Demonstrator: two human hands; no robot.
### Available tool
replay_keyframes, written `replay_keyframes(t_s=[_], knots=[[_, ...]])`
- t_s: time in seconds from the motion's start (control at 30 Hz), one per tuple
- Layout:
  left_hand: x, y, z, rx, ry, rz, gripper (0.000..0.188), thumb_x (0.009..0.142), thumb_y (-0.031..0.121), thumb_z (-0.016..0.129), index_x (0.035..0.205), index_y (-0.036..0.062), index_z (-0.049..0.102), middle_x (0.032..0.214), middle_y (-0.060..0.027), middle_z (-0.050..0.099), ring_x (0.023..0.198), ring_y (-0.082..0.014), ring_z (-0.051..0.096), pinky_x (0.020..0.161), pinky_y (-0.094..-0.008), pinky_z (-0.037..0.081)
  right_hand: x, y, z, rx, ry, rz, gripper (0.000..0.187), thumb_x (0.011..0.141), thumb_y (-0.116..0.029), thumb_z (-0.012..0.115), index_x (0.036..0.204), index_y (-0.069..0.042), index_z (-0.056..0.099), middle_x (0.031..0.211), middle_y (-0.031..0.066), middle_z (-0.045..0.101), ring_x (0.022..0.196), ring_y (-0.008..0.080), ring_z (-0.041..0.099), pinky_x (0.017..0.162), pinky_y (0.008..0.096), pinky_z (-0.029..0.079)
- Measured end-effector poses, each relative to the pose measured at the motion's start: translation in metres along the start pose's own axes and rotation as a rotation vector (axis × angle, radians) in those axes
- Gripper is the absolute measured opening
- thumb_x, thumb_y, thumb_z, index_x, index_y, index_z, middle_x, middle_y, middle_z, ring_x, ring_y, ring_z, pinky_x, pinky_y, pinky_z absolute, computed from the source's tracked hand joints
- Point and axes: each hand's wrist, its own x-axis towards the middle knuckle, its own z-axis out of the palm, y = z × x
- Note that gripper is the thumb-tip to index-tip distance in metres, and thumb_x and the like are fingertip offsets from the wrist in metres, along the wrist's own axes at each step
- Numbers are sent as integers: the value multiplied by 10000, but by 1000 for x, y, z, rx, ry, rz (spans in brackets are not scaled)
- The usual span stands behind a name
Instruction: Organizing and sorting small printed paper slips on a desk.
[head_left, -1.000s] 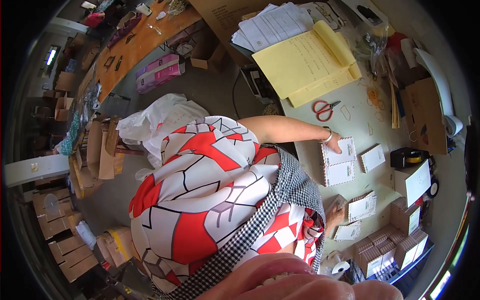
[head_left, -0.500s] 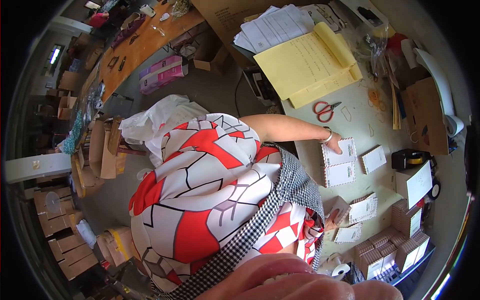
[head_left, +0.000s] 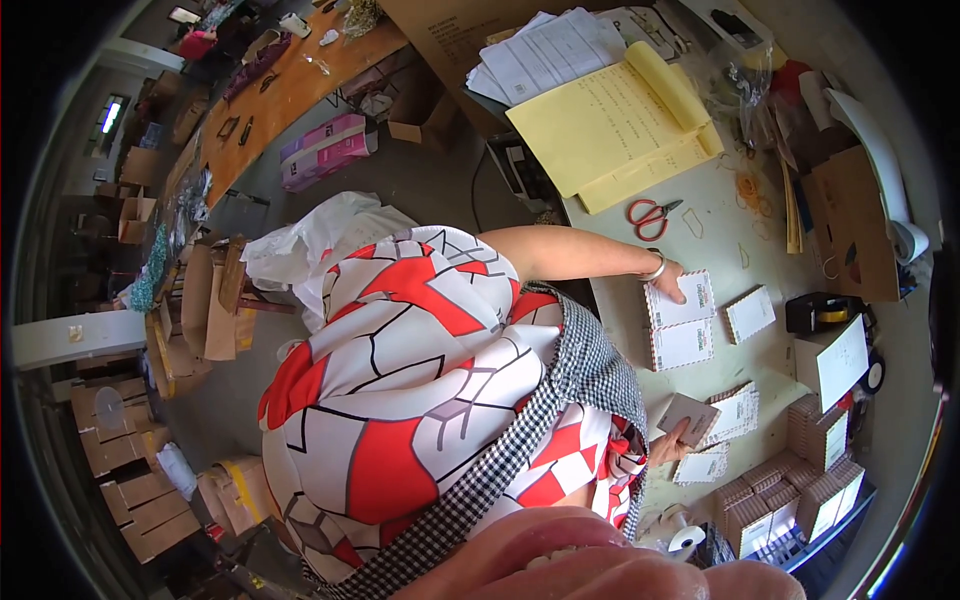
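My left hand [head_left: 668,280], with a bracelet at the wrist, is closed on the edge of a stack of white printed cards [head_left: 683,345] with striped edges. Its thumb lies over the top face and the other fingers are partly hidden. Nearer the bottom of the picture, my right hand [head_left: 668,443] grips a brown-faced card [head_left: 686,415], tilted above the tabletop. Beside it lie a printed white pile [head_left: 735,414] and a smaller pile [head_left: 700,464]. Another white stack [head_left: 750,314] rests just right of the left hand's cards.
Red-handled scissors [head_left: 652,219] and a yellow notepad [head_left: 615,125] lie on the table beyond my left hand. Brown-sided stacks [head_left: 760,500] fill the lower right corner. A black tape dispenser [head_left: 822,313] and a cardboard box [head_left: 850,225] stand along the right side.
The card in my right hand has turned, so its plain brown face now shows, and more of that hand is visible. My left hand stays on its stack.
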Motion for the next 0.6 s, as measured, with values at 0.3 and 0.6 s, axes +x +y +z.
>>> replay_keyframes(t_s=[0.3,0.6], knots=[[-3,2,0,14,17,8,442,741,341,685,1000,-16,648,906,-117,684,780,-204,662,715,-329,517,30,-18,-9,-1131,-534,-53,377,772,-191,520,1070,40,498,917,312,596,844,452,579,735,503,443],[-2,1,2,-19,15,-4,464,737,330,695,1025,-28,628,917,-123,680,783,-201,656,715,-324,517,18,5,0,-1061,-392,-18,381,794,-179,526,1112,27,483,912,294,605,831,455,580,753,504,436]])
